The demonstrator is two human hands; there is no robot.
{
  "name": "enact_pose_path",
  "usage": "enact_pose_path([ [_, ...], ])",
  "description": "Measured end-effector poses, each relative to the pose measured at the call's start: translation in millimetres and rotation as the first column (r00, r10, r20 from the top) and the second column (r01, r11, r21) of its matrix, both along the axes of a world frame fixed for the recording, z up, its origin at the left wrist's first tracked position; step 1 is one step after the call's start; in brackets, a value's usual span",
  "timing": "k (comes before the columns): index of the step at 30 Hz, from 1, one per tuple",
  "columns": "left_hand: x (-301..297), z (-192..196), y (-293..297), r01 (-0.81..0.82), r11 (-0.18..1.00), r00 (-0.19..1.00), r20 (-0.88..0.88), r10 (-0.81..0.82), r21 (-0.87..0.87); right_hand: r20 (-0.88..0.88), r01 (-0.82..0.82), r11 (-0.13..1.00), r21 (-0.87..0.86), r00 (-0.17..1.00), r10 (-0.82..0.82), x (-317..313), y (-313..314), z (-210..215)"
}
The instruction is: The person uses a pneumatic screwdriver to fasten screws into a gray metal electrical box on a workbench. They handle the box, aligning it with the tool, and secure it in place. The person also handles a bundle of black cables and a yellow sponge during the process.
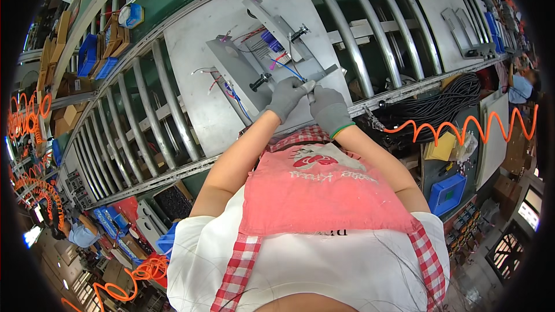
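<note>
Both my hands wear grey gloves and meet at the near edge of a grey sheet-metal housing (231,72). My left hand (289,97) is closed in a pinch where a blue wire (287,69) runs down to its fingertips. Right beside it, my right hand (330,108) has its fingers pressed together; what lies between them is too small to make out. Inside the housing are a purple cylindrical part (270,39) and several thin wires. Two black knobbed posts stick out, one on the left panel (260,82), one on the right panel (299,33).
The housing rests on a pale board (193,89) over a roller conveyor (347,29). A black cable bundle (445,101) and an orange coiled hose (462,133) lie to the right, with a blue bin (447,195) below them. Further metal brackets (461,29) sit on another board.
</note>
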State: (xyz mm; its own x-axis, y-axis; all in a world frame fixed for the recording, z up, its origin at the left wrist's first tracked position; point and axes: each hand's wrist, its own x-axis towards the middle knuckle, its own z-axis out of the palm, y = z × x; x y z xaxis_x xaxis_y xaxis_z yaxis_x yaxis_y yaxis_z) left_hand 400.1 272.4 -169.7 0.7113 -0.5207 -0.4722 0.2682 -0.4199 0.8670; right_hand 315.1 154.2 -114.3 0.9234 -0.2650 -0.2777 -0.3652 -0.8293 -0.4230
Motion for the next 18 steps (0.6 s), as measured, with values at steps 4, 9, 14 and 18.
enact_pose_path([
  [4, 3, 7, -2, 0.056, 0.992, 0.994, 0.091, -0.067, 0.116, -0.075, 0.035, 0.970, 0.242, 0.997, -0.017, 3, -14, -5],
  [9, 2, -2, 6, 0.048, 0.973, 0.994, -0.080, -0.068, -0.224, -0.363, 0.348, 0.512, 0.785, 0.929, -0.075, 2, -41, 0],
  [14, -1, 2, -3, -0.027, 0.988, 0.989, -0.147, 0.004, -0.151, -0.331, 0.302, 0.410, 0.861, 0.944, 0.000, 1, -56, -16],
  [18, -9, 14, -14, -0.086, 0.993, 0.996, -0.018, 0.088, 0.076, -0.362, 0.302, 0.460, 0.835, 0.931, 0.045, 2, -59, -25],
])
